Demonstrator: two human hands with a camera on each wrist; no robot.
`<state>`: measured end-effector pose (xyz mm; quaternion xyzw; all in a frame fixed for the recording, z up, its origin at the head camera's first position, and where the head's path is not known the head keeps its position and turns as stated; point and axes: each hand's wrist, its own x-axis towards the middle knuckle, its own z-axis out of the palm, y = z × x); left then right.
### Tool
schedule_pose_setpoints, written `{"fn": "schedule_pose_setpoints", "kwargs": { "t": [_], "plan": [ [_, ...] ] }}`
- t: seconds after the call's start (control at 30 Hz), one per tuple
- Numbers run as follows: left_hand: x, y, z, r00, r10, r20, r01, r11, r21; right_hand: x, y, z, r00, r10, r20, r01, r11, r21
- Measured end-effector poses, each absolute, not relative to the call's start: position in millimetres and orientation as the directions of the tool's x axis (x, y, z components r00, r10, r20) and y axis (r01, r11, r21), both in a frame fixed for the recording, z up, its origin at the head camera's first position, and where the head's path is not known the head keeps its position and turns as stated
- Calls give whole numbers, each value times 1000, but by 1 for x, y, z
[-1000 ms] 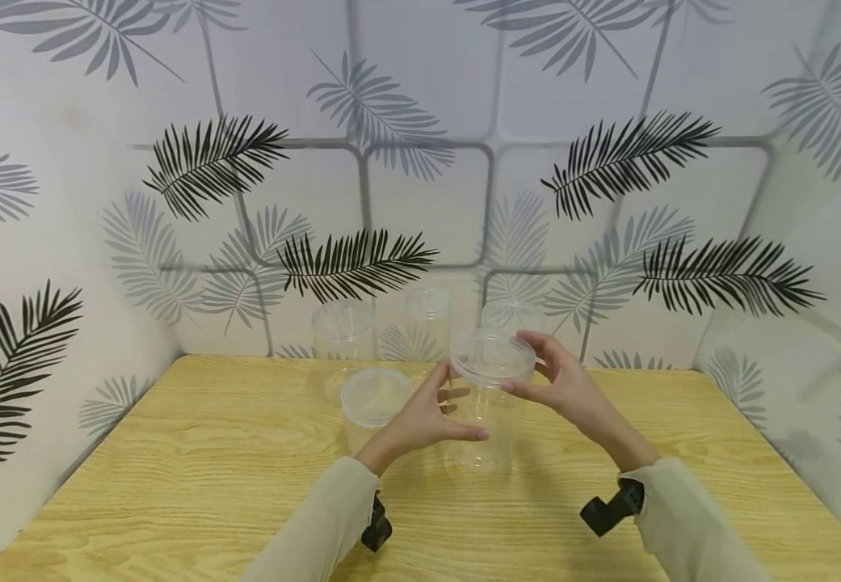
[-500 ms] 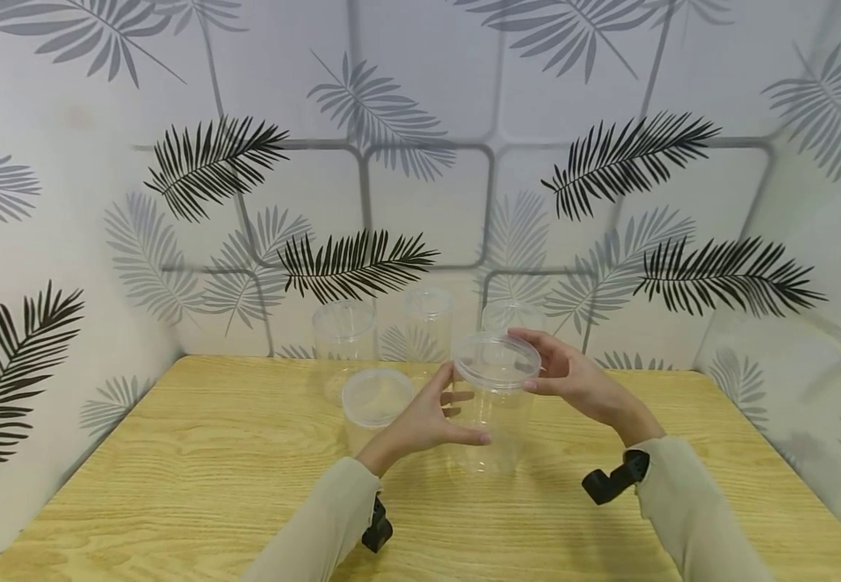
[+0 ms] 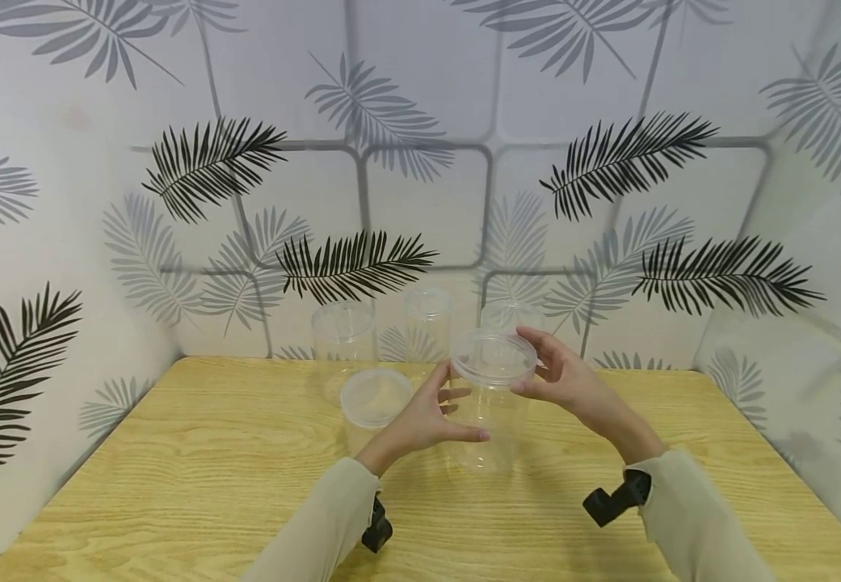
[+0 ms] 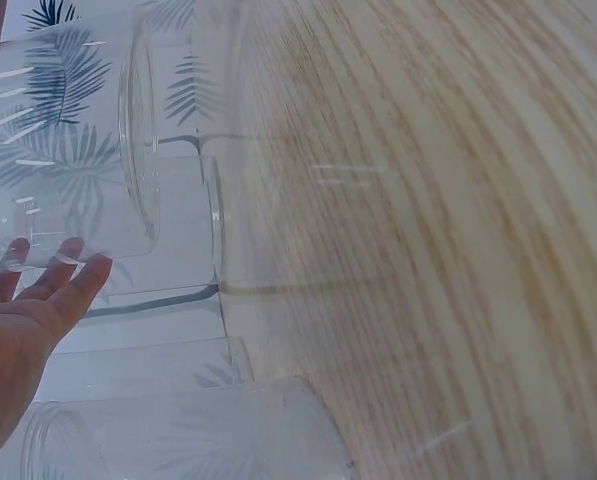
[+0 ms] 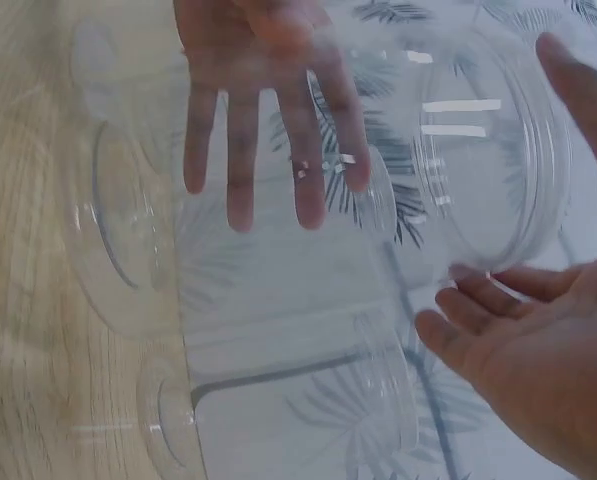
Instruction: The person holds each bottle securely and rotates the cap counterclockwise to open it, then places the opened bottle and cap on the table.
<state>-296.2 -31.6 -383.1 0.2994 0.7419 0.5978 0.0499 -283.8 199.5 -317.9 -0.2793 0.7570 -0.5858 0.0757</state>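
A tall clear plastic jar (image 3: 489, 424) with a clear round lid (image 3: 493, 357) on top stands upright in front of the person. From the left, the left hand (image 3: 416, 420) grips its body, thumb on the near side and fingers on the far side. Through the clear wall those fingers show spread in the right wrist view. The right hand (image 3: 576, 388) holds the lid's rim at the right, thumb in front and fingers behind. In the left wrist view the jar (image 4: 68, 150) lies sideways across the picture above the left fingers. Whether its base touches the table cannot be told.
A shorter jar (image 3: 376, 398) with a cloudy lid stands just left of the left hand. Behind are more clear jars: a wide one (image 3: 343, 323), a narrow one (image 3: 429, 303) and one at the right (image 3: 503, 314). The wooden table (image 3: 209, 469) meets a leaf-patterned wall (image 3: 420, 105).
The right hand shifted right along the lid's rim, then came back left. The jar top tipped slightly right and returned. The left hand keeps its grip almost unmoved.
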Motion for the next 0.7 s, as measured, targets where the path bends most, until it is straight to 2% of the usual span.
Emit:
{"fn": "schedule_pose_setpoints", "kwargs": {
  "t": [0.17,0.4,0.53,0.7],
  "plan": [
    [-296,-32,-383,-816,501,290,391,109,914,-278,189,-318,-881,-420,219,-334,224,-916],
    [-295,-31,-381,-810,513,284,379,90,921,-276,185,-318,-894,-371,251,-358,258,-897],
    [-297,-31,-384,-807,517,285,382,88,920,-280,189,-319,-880,-407,244,-351,211,-912],
    [-296,-31,-382,-804,525,278,379,93,921,-289,199,-321,-818,-527,229,-309,67,-949]
  ]
}}
